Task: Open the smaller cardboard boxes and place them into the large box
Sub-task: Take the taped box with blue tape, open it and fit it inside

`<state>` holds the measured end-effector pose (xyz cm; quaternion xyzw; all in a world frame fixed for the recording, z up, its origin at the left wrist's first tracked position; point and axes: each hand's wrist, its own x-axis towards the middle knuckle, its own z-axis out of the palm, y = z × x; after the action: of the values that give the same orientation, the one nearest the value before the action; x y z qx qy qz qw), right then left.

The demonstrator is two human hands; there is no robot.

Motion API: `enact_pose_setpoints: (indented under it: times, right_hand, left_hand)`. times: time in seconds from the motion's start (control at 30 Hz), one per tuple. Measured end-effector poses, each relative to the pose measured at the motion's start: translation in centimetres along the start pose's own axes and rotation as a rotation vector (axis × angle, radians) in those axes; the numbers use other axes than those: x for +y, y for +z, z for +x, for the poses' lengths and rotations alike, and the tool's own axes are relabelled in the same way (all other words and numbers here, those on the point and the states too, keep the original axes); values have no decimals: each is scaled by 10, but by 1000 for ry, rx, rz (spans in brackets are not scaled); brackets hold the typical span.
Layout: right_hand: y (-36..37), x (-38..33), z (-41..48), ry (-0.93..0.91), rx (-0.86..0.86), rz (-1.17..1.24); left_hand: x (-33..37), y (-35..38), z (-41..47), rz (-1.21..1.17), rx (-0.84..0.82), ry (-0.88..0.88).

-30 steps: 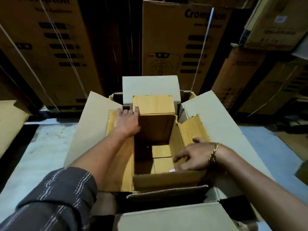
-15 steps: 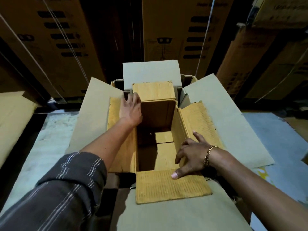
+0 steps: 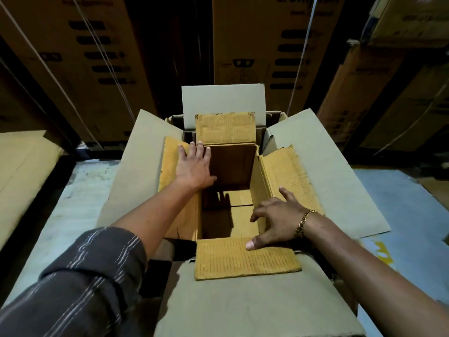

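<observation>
A small brown cardboard box (image 3: 230, 166) stands open inside the large grey box (image 3: 340, 181), whose four flaps are spread outward. My left hand (image 3: 194, 166) lies flat, fingers straight, on the small box's left flap at its far corner. My right hand (image 3: 277, 220) rests at the near right corner: its fingers reach over the right wall and its thumb presses on the near flap (image 3: 245, 259). The small box's far flap stands up, the right flap leans outward. Its inside looks empty down to the bottom flaps.
Tall printed cartons (image 3: 262, 45) stacked with strapping form a wall behind the large box. A flat piece of cardboard (image 3: 21, 171) lies at the left. Grey floor (image 3: 73, 203) shows on both sides of the box.
The small box's near flap has folded down outward onto the large box's near flap. The right flap has spread wider. My left hand moved slightly toward the far corner.
</observation>
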<state>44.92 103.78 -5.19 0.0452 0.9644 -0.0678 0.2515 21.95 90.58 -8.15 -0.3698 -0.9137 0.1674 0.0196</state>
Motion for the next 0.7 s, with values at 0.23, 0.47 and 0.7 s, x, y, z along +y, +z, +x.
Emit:
enact_pose_setpoints:
  times: [0.23,0.47,0.7]
  right_hand:
    - [-5,4,-23,105,253,-40]
    - [23,9,-37,289,356,-170]
    - [20,11,-42,259,408,-107]
  left_hand:
    - [9,-6,-98,-54,-39,-26]
    - [10,8,-169,-58,28,-67]
    - [7,-2,-169,-124,-3,-62]
